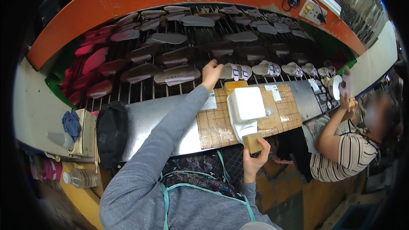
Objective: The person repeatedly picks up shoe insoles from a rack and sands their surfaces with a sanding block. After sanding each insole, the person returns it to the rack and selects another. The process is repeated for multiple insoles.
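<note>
My left hand (pixel 211 74) reaches over a barred rack with its fingers curled, beside the heel end of a pair of pale sandals (pixel 232 71) with white-and-blue straps. Whether the fingertips grip a sandal or anything else is hidden. Close to my body, my right hand (pixel 256 158) is closed on a yellowish sponge block (pixel 252 142). Just past it stands a white plastic container (pixel 249 104) on a white base. An orange-yellow block (pixel 235 87) sits behind the container. Under them lies a taped cardboard sheet (pixel 213 130).
Rows of grey, brown and red soles (pixel 177 75) cover the rack bars. A metal ledge (pixel 149 121) runs along the front, with a black bag (pixel 111 136) at its left. At right, a co-worker (pixel 347 149) in a striped top holds a pale shoe part.
</note>
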A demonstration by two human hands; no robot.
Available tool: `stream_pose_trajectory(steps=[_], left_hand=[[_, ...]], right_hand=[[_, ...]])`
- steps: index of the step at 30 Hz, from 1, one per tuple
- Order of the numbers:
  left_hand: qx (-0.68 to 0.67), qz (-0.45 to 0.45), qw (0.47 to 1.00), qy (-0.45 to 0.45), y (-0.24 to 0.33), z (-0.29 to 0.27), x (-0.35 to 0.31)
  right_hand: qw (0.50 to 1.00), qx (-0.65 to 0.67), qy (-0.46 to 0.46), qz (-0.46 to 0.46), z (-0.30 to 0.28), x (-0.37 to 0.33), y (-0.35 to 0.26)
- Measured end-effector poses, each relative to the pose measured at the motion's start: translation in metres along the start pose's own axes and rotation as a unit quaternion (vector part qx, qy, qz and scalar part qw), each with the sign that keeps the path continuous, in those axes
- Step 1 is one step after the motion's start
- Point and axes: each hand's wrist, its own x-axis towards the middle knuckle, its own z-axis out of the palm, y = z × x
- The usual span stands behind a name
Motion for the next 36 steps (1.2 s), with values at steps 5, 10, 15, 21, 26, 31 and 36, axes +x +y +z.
stream_pose_trajectory(steps=[5,10,15,21,26,31,36], left_hand=[[0.341,-0.031,0.928,-0.144,-0.014,0.06,0.03],[0.177,0.032,0.982,-0.063,-0.005,0.05,0.032],[0.044,0.21,0.976,0.04,0.04,-0.029,-0.063],[0.143,0.208,0.967,0.025,0.045,-0.116,-0.218],[0.447,0.327,0.827,-0.096,0.023,-0.133,-0.242],[-0.012,-0.116,0.973,-0.197,0.039,-0.137,-0.211],[-0.526,-0.211,0.778,-0.272,0.078,-0.147,-0.225]], right_hand=[[0.997,-0.063,-0.049,0.007,-0.008,-0.012,0.01],[0.998,-0.046,-0.028,0.031,-0.013,-0.018,0.012],[0.996,-0.076,-0.033,0.027,-0.006,-0.015,0.014],[0.996,-0.045,-0.055,0.05,-0.014,-0.019,0.004],[0.741,0.564,0.011,0.364,-0.001,-0.005,-0.015],[0.743,0.591,-0.161,0.27,0.02,0.022,-0.051],[0.934,0.325,-0.148,-0.004,0.046,0.039,-0.09]])
